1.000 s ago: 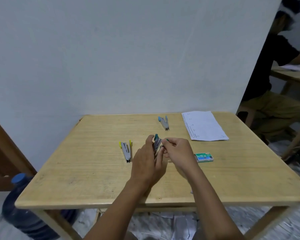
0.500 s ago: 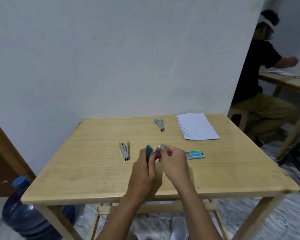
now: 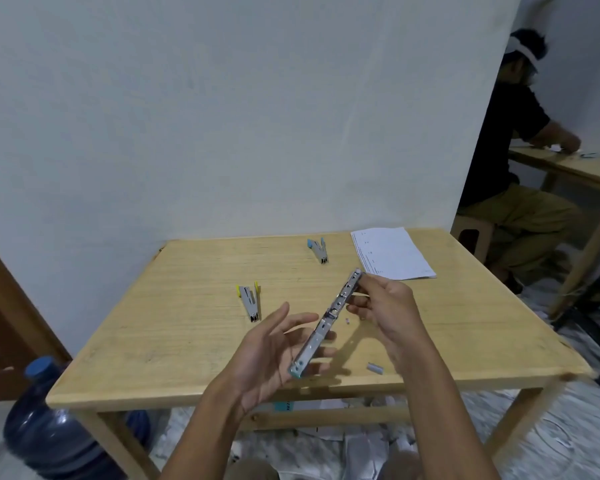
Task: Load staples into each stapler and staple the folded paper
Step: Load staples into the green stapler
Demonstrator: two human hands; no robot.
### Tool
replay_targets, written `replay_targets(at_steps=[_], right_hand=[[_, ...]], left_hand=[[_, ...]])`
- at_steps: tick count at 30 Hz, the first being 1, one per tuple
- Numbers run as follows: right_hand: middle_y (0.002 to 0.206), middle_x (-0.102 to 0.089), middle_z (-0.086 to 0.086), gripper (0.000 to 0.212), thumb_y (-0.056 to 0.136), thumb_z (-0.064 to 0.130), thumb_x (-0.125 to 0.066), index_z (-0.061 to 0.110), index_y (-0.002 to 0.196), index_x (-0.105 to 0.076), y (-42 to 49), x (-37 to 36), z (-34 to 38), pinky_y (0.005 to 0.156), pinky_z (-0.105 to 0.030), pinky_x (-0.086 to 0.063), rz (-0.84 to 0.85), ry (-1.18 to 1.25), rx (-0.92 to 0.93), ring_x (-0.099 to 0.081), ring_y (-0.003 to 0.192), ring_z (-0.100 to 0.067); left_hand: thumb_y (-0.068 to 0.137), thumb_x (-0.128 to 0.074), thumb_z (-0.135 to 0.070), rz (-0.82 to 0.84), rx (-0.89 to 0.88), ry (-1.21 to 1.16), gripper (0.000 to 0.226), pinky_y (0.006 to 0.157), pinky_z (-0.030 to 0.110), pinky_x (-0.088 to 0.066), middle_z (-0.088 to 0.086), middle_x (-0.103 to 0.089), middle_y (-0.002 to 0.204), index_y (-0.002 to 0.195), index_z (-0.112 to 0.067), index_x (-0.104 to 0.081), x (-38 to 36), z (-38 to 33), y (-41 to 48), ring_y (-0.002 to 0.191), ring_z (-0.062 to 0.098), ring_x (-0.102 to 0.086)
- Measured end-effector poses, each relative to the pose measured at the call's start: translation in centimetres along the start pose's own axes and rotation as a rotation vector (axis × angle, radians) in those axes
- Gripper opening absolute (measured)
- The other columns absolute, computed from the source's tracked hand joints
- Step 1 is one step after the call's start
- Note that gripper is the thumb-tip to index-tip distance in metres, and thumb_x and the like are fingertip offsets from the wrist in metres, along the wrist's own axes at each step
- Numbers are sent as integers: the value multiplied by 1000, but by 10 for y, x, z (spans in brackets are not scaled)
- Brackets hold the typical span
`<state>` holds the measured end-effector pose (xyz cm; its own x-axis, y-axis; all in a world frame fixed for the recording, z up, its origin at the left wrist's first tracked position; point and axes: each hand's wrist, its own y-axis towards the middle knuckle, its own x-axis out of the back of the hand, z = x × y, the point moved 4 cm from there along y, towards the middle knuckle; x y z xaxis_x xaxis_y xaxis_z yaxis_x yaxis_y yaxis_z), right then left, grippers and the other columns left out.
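A teal-ended stapler (image 3: 329,317) is swung fully open into one long metal strip above the wooden table (image 3: 187,341). My right hand (image 3: 388,306) pinches its far end. Its teal near end lies across the spread fingers of my left hand (image 3: 271,355), palm up. A grey strip of staples (image 3: 375,367) lies near the table's front edge under my right wrist, and a tiny staple piece (image 3: 347,320) lies beside the stapler. A yellow-tipped stapler (image 3: 249,301) rests at the left middle, a blue-tipped stapler (image 3: 318,251) at the back. The folded paper (image 3: 392,252) lies at the back right.
A white wall rises right behind the table. A blue water bottle (image 3: 49,427) stands on the floor at the front left leg. Another person (image 3: 510,168) sits on a stool (image 3: 471,237) at a second table (image 3: 568,168) to the right. Papers litter the floor.
The stapler, held closed between both hands before, is now swung out flat. My left hand has opened under it. A staple strip now lies on the table; the staple box is out of sight.
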<state>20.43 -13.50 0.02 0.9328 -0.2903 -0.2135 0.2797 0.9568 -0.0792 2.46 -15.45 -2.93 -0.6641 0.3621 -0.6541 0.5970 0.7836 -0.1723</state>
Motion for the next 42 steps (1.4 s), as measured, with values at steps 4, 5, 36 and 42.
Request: replay_targets(at_steps=[4,5,36,42], right_hand=[[69,-69,-5,18,93,19,-65,4,89,-74,-8,-17,-9,74,-35,-55,158,-70,6,-61,57,-14],[67,-68,-3,17,93,19,-65,6,89,-75,-9,-20,-10,74,-33,-55,163,-109,33,-60,58,-13],[90,-67,14,5,86,16,-72,20,86,-69,-49,-23,-26,74,-31,-52,100,-727,842,-64,86,-5],[89,-69,14,11,86,28,-66,19,91,-71,-62,-28,-29,77,-25,-51,141,-752,951,-63,88,-3]], left_hand=[[99,-41,-42,72,44,56,39,46,28,-45,14,-56,70,110,-7,-54,-21,10,8,43,22,-53],[101,-38,-41,76,24,64,36,42,24,-37,8,-48,62,104,-8,-53,-24,13,11,37,16,-43],[101,-43,-36,-341,-145,-112,40,37,21,-30,0,-35,51,74,-8,-52,-5,28,24,37,9,-29],[94,-56,-38,-323,-102,-329,33,72,26,-47,7,-58,79,95,-5,-61,4,22,23,70,16,-53]])
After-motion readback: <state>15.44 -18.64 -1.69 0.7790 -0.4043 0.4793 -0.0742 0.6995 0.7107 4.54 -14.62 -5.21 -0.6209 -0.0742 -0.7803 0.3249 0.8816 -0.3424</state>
